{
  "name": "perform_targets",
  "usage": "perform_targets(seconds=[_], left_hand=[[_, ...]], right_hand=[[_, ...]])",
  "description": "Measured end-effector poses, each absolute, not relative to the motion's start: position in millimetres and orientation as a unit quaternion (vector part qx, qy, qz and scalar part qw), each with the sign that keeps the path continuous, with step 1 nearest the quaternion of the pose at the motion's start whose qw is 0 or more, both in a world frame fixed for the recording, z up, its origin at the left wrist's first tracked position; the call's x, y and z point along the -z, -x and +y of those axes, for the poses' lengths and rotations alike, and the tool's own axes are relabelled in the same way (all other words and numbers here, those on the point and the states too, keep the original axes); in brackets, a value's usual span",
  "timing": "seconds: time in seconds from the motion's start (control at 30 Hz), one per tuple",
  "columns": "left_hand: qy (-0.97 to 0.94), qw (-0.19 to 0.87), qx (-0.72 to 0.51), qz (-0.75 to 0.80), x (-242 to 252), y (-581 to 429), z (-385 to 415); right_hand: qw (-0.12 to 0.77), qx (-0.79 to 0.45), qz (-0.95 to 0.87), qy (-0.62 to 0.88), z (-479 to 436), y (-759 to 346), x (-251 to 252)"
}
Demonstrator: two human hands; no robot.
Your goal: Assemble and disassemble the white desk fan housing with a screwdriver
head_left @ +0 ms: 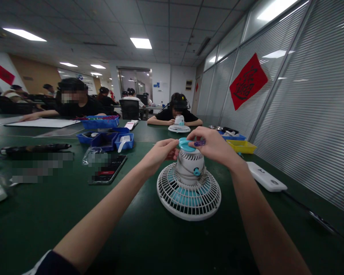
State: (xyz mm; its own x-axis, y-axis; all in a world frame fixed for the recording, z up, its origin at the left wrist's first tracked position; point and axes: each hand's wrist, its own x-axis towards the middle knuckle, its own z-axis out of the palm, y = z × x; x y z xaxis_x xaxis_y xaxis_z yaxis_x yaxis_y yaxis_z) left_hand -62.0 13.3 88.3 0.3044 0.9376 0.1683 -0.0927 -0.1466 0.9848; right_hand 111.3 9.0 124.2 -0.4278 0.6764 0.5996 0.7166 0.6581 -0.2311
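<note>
A small white fan (189,198) rests face down on the table, light-blue blades showing through its round grille. A grey cord (180,172) is wound around its motor housing (186,162), and a blue knob (197,172) sticks out of the side. On top of the housing is a light-blue plastic cap (186,144). My left hand (162,154) pinches the cap's left edge, its lower fingers partly hidden. From the right, my right hand (210,145) grips the cap with its fingertips. A short purple object (200,143), its kind unclear, is tucked in that hand.
Blue bins (103,139) and a phone (110,170) lie left of the fan. A dark corded tool (31,149) is farther left. A yellow tray (240,146) and a white power strip (266,177) lie right. Across the table, a person (176,110) sits behind another fan (179,128).
</note>
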Motion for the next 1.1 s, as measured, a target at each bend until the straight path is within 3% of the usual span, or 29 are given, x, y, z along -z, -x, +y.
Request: perform_targets(seconds=[0.47,0.8,1.1], left_hand=[[-0.775,0.246,-0.379,0.443,-84,64,17],[-0.811,0.174,-0.325,0.456,-83,65,17],[-0.801,0.249,-0.312,0.447,-79,67,19]], right_hand=[[0.241,0.057,-0.836,0.49,26,-119,-112],[0.222,0.078,-0.837,0.494,27,-118,-111],[0.226,0.066,-0.835,0.497,28,-119,-110]])
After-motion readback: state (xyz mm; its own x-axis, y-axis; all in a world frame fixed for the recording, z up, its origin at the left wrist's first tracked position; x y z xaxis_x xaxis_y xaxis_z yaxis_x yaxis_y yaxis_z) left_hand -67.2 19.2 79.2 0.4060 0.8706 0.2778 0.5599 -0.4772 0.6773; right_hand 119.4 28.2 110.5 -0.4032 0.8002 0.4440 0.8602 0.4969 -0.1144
